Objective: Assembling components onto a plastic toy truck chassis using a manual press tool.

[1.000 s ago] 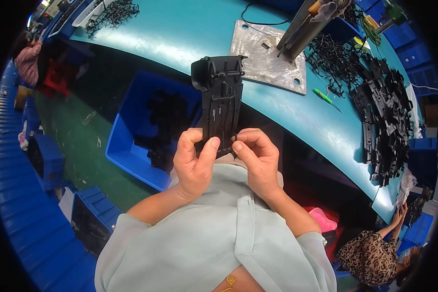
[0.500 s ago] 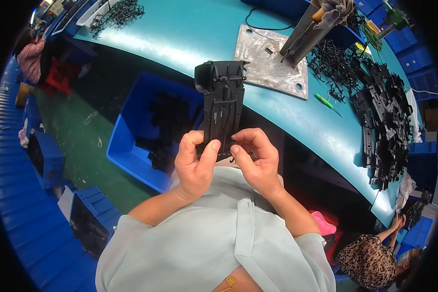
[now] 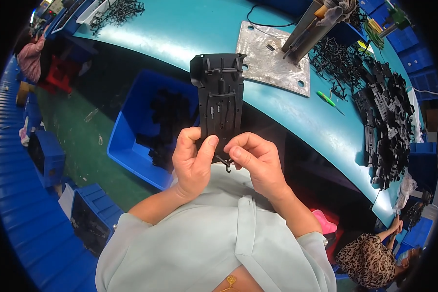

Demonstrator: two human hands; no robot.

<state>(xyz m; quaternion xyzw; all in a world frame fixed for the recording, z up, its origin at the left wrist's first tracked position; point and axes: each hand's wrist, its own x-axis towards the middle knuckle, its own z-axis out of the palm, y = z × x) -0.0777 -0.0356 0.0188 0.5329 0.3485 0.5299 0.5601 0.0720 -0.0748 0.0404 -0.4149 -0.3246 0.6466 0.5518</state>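
Note:
A long black plastic chassis part (image 3: 220, 107) stands out in front of me, its ribbed and bossed face toward me. My left hand (image 3: 194, 155) grips its near left corner, thumb on top and fingers curled under the edge. At the near right corner my right hand (image 3: 256, 158) is closed in a pinch, thumb against index finger. Just below the chassis part's near end a small black hooked piece (image 3: 227, 166) sticks out beside the right fingertips. Whether the right fingers pinch that piece or the part's edge is hidden.
Below left stands a blue bin (image 3: 126, 146) with black parts. The turquoise table (image 3: 297, 121) carries a metal plate with a post (image 3: 272, 58), a green screwdriver (image 3: 328, 100), small black pieces (image 3: 338, 63) and stacked chassis parts (image 3: 389, 126). Co-workers (image 3: 367, 258) sit at right and far left.
The chassis part has turned its face more squarely toward me and shifted slightly left. My right fingers have drawn together, and the small hooked piece shows more below the part.

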